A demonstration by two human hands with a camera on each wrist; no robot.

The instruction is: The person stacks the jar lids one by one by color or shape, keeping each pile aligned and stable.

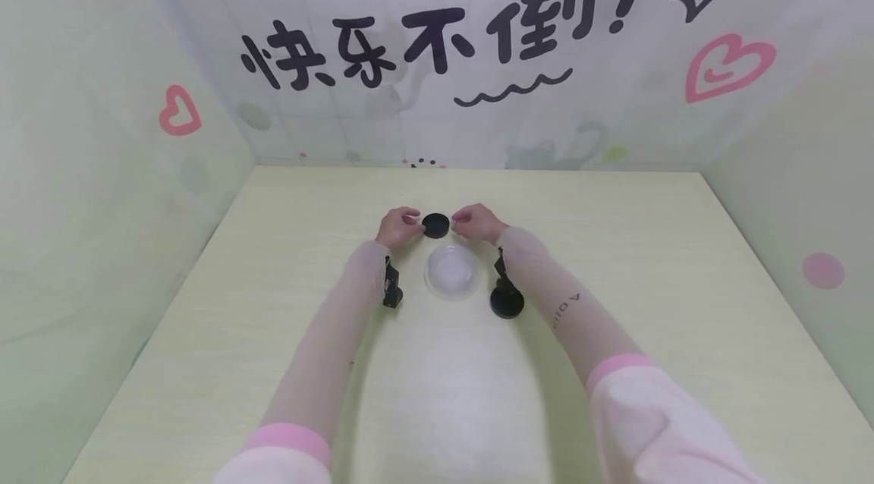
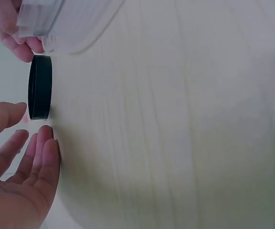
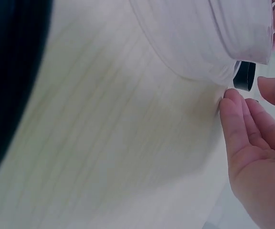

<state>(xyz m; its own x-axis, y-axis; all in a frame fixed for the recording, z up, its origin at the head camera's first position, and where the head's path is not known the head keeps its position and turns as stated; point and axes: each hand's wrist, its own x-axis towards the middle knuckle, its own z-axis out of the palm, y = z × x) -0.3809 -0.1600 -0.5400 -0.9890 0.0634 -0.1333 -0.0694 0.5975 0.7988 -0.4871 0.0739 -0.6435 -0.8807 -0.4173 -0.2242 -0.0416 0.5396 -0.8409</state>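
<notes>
A black round lid lies on the table between my two hands, its low side wall showing in the left wrist view. To its left is my left hand, its thumb and fingers loosely bent and apart, with a gap to the lid. My right hand is at the lid's other side, thumb apart from the fingers, with nothing in its grasp. Just nearer than the lid stands a clear plastic round container, close to the right fingertips in the right wrist view.
A second black disc is beside the right wrist, right of the container. A black wrist camera hangs under the left forearm. The pale wooden table ends at a printed cloth backdrop, with cloth walls at both sides.
</notes>
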